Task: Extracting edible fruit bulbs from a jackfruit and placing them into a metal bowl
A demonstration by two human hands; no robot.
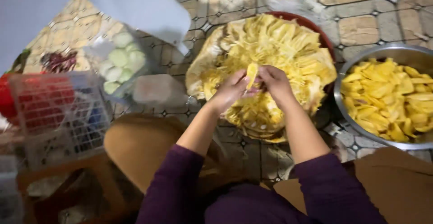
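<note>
A large opened jackfruit (275, 43), yellow and stringy, lies in a dark red basin (315, 25) on the tiled floor. Over its near part my left hand (232, 91) and my right hand (275, 84) meet, both pinching one yellow jackfruit pod (251, 74) between the fingertips. To the right a steel bowl (383, 52) is filled with several separated yellow pods (388, 98). Purple sleeves cover my forearms from the elbow down.
A clear bag of pale green round pieces (119, 64) lies at the left, next to a white wire basket (63, 116) with red contents. A pale stone-like block (158, 89) sits near the fruit. My knees in brown trousers (140, 143) flank the arms.
</note>
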